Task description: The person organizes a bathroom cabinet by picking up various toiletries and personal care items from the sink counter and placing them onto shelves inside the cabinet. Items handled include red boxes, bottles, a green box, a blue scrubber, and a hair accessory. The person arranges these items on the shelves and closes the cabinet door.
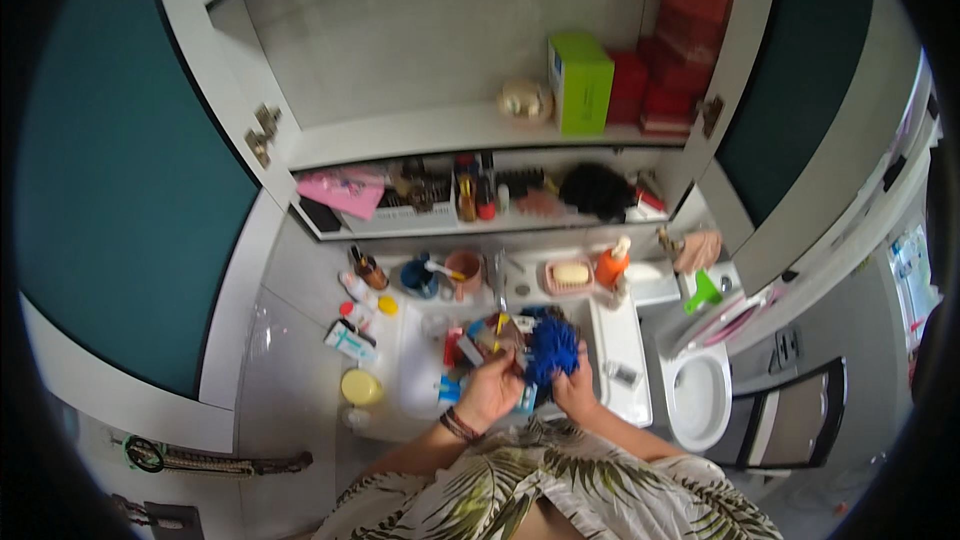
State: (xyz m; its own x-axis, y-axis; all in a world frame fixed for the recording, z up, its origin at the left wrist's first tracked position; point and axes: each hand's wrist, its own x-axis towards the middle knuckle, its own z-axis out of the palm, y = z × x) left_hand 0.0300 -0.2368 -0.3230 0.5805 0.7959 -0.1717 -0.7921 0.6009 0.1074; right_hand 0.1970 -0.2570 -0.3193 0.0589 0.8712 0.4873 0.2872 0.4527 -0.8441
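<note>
Over a white washbasin [412,367], my right hand [576,390] grips a fluffy blue item [553,349], perhaps a scrunchie or pompom. My left hand [491,390], with bracelets at the wrist, is just left of it, its thumb and fingers close together against a small brownish item [510,336]; its exact hold is unclear. Small packets and boxes lie heaped in the basin beyond the hands, among them a red packet [453,346] and a blue-and-white packet [448,390]. The hands partly hide this heap.
Behind the basin stand a blue cup [418,279], a pink cup [465,274], a faucet [498,281], a soap dish [568,276] and an orange pump bottle [611,267]. Above is an open cabinet [390,136] with boxes and toiletries. A yellow-lidded jar [361,387] sits left; a toilet [701,397] stands right.
</note>
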